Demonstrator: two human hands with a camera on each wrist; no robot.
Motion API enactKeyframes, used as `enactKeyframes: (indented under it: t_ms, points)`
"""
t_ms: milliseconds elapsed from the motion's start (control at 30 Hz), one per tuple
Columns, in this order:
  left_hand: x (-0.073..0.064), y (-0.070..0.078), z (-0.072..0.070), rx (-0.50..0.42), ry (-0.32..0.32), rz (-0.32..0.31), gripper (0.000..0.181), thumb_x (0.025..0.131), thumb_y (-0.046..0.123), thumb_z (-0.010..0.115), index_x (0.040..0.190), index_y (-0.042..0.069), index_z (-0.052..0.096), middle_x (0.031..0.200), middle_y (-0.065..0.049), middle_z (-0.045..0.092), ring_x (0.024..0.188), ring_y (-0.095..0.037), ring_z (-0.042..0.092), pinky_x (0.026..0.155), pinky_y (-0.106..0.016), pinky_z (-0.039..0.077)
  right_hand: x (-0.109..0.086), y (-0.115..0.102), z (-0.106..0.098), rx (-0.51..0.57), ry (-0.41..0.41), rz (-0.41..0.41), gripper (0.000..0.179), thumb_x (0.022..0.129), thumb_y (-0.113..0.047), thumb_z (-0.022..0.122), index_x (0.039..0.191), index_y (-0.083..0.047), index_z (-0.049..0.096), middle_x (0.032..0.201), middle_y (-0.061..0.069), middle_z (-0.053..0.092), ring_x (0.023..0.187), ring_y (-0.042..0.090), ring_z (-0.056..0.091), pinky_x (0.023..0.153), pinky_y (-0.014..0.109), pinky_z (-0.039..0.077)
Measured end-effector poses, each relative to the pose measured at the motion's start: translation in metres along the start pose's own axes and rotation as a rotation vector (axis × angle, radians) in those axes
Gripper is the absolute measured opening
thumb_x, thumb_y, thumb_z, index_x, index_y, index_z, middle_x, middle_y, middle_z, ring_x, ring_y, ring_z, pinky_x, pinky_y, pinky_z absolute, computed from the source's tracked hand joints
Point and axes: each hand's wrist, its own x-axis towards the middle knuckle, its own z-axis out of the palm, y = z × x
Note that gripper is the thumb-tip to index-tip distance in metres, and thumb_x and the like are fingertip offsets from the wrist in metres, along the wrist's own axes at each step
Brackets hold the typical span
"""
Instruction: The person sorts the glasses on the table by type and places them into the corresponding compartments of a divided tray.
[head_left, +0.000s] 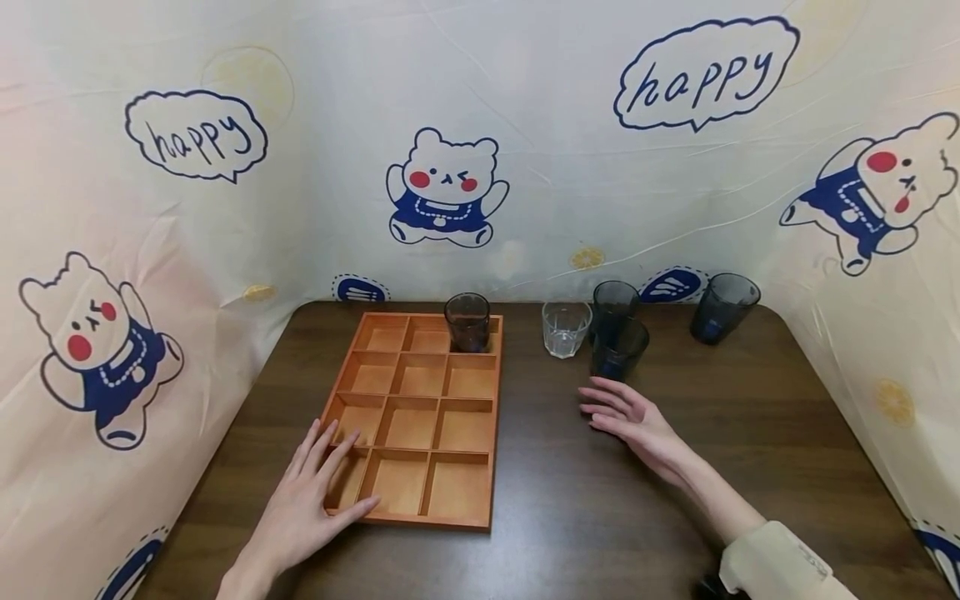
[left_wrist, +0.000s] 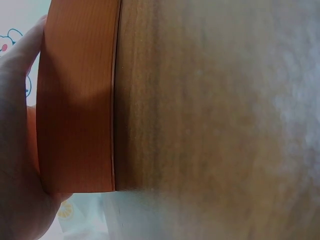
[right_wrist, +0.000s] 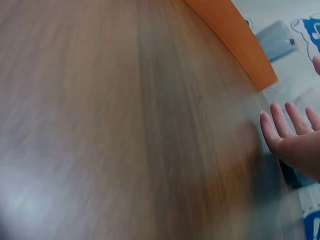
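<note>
An orange-brown wooden tray (head_left: 491, 492) divided into several square compartments lies on the table. My left hand (head_left: 303, 500) rests on its near left corner, fingers spread over the left rim and thumb over the front rim. A dark tinted glass (head_left: 468, 323) stands upright at the tray's far right compartment. Right of the tray, my right hand (head_left: 633, 425) hovers with its fingers extended and nothing in it. Just beyond those fingertips stands a dark glass (head_left: 619, 350), with another dark glass (head_left: 615, 302) behind it and a clear faceted glass (head_left: 566, 331) to the left.
One more dark glass (head_left: 723, 308) stands apart near the table's far right corner. The dark wooden table (head_left: 555, 533) is bordered at the back and sides by a pale printed cloth (head_left: 322, 208) with bears and lettering.
</note>
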Motion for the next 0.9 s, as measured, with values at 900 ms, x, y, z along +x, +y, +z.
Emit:
enactKeyframes:
  t_ms: [900]
  points:
    - [-0.001,-0.001,0.002,0.003,0.037,0.031,0.098,0.084,0.060,0.090,0.166,0.026,0.050,0.174,-0.019,0.042,0.172,-0.035,0.019,0.111,-0.075,0.044,-0.039,-0.001,-0.036,0.025,0.043,-0.124,0.058,0.111,0.009,0.051,0.167,-0.001,0.037,0.154,0.000,0.069,0.138,0.013,0.070,0.109,0.029,0.060]
